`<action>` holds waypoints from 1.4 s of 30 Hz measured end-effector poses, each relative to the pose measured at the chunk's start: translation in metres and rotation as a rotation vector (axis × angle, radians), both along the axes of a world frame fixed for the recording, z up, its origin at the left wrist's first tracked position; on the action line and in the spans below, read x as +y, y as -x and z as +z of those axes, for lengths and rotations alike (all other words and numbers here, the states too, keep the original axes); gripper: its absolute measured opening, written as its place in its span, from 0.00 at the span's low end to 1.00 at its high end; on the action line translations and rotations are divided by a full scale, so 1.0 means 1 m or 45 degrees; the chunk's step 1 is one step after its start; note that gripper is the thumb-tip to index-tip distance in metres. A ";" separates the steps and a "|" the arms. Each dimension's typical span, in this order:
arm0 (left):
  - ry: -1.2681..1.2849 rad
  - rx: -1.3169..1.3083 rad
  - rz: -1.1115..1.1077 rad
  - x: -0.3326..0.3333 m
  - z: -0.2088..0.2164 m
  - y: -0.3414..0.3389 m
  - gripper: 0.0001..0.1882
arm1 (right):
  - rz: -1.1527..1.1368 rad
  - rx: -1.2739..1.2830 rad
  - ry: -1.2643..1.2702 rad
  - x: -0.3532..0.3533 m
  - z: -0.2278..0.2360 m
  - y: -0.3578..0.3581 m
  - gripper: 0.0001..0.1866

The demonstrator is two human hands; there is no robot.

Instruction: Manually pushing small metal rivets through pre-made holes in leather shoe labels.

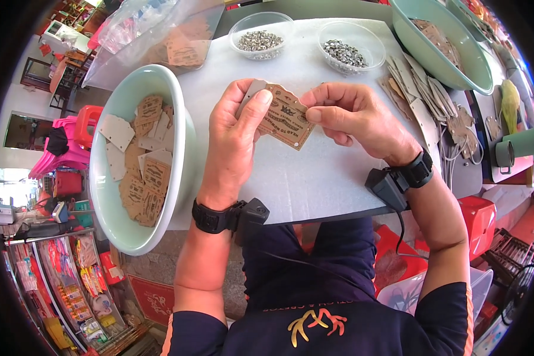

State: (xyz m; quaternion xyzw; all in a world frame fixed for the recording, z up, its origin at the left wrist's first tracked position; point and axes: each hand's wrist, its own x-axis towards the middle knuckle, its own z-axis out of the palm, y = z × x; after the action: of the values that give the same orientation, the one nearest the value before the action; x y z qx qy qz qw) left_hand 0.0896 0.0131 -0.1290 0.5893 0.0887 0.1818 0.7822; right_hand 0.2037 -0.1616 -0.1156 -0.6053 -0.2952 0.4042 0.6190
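A: Status on the hands?

B: Both at frame centre over the white table (291,178). Left hand (238,137) grips a brown cardboard tag (288,121), thumb pressed on its left face, fingers curled behind. Right hand (353,115) pinches the tag's right edge between thumb and forefinger, other fingers curled in. Tag is tilted, printed side up, lifted just above the table. A grey blank sits behind it under the left thumb.

A: Surroundings?

B: Pale green bowl (184,154) centre-left, hanging over the table edge, holds loose tags, some printed, some blank. Second green bowl (457,65) upper right, also with tags. Two clear plastic tubs at top centre: left tub (261,35) and right tub (350,47), both with small metal pieces. Fanned row of tags (421,95) right of the right hand, strings trailing. Clear plastic bag (154,35) of tags upper left.

A: Anything blocking?

B: Left hand covers the tag's left end. Black wrist devices on both arms.
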 end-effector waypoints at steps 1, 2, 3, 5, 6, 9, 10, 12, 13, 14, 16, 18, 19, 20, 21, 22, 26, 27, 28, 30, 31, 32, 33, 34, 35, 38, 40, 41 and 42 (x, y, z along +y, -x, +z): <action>-0.001 -0.001 0.000 0.000 0.000 0.000 0.14 | 0.000 -0.001 -0.001 0.000 0.001 0.000 0.12; 0.010 0.005 0.011 0.001 -0.001 0.000 0.13 | 0.002 -0.048 0.053 -0.001 0.001 0.000 0.12; 0.022 0.014 0.023 0.001 -0.001 0.001 0.13 | 0.007 -0.103 0.098 -0.001 0.002 0.000 0.12; 0.035 0.016 0.013 0.001 -0.001 0.001 0.13 | -0.003 -0.093 0.112 0.000 0.002 0.000 0.13; 0.059 0.025 0.008 0.002 -0.001 0.000 0.13 | -0.008 -0.090 0.117 0.000 0.002 0.000 0.13; 0.140 -0.020 -0.050 0.003 0.000 0.000 0.13 | -0.006 -0.080 0.088 0.001 0.002 0.000 0.13; 0.139 -0.020 -0.051 0.004 0.000 0.000 0.13 | -0.007 -0.080 0.088 0.000 0.002 0.000 0.13; 0.233 -0.019 -0.084 0.005 0.001 0.001 0.13 | -0.010 -0.077 0.031 -0.001 0.001 0.000 0.13; 0.233 -0.019 -0.084 0.004 0.001 0.001 0.13 | -0.015 -0.073 0.050 -0.001 0.001 0.000 0.13; 0.231 -0.022 -0.097 0.004 0.001 0.001 0.13 | -0.020 -0.070 0.041 0.000 0.000 0.000 0.13; 0.222 -0.030 -0.105 0.003 0.002 0.001 0.13 | -0.019 -0.072 0.024 0.000 0.000 0.000 0.12; 0.063 -0.062 -0.050 0.000 0.004 0.002 0.12 | -0.040 -0.084 0.053 0.000 0.001 0.000 0.12; 0.058 -0.059 -0.041 -0.001 0.005 0.002 0.12 | -0.026 -0.087 0.034 0.000 0.001 0.000 0.12; 0.011 -0.076 -0.023 -0.002 0.008 0.001 0.13 | -0.019 -0.114 0.030 0.000 0.001 0.000 0.12; -0.037 -0.052 0.009 -0.003 0.010 0.002 0.13 | -0.027 -0.143 0.053 0.000 0.002 0.000 0.13; -0.044 -0.100 -0.007 -0.003 0.013 0.004 0.13 | -0.014 -0.150 0.017 -0.002 0.004 -0.001 0.13; -0.126 -0.069 0.025 -0.017 0.020 0.032 0.12 | -0.021 -0.140 -0.082 -0.007 0.007 -0.002 0.16; -0.119 -0.067 0.008 -0.022 0.020 0.043 0.12 | -0.067 -0.102 -0.129 -0.006 0.007 -0.002 0.17; -0.136 -0.017 -0.038 -0.026 0.019 0.054 0.10 | -0.088 -0.095 -0.124 -0.006 0.007 -0.003 0.17; -0.198 0.061 -0.038 -0.029 0.015 0.073 0.10 | -0.092 -0.100 -0.104 -0.003 0.007 -0.001 0.16; -0.254 0.124 -0.057 -0.029 0.012 0.082 0.09 | -0.137 -0.090 -0.021 -0.002 0.007 0.001 0.16; -0.212 0.175 -0.026 -0.029 0.009 0.091 0.08 | -0.102 -0.097 -0.073 -0.001 0.007 0.003 0.16; -0.212 0.149 -0.021 -0.027 0.006 0.097 0.08 | -0.111 -0.126 -0.004 0.001 0.008 0.005 0.15; -0.176 0.139 0.015 -0.026 0.002 0.103 0.09 | -0.121 -0.154 0.067 0.004 0.010 0.009 0.14; -0.140 0.128 0.052 -0.025 -0.001 0.108 0.09 | -0.115 -0.158 0.070 0.006 0.011 0.013 0.14; -0.022 0.085 0.043 -0.020 -0.009 0.115 0.09 | 0.034 -0.412 0.284 0.018 0.014 0.025 0.11; 0.003 0.062 0.021 -0.018 -0.013 0.118 0.09 | 0.066 -0.540 0.298 0.029 0.013 0.031 0.11; 0.025 0.037 0.003 -0.017 -0.015 0.118 0.09 | 0.115 -0.664 0.259 0.034 0.012 0.033 0.10; 0.026 0.042 0.002 -0.017 -0.016 0.119 0.09 | 0.095 -0.733 0.234 0.040 0.010 0.034 0.08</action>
State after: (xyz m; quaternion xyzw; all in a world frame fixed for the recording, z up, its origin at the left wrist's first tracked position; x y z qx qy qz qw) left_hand -0.0289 -0.0035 -0.1451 0.5842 0.1038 0.1718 0.7864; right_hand 0.1702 -0.1220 -0.1058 -0.7371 -0.4427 0.2634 0.4375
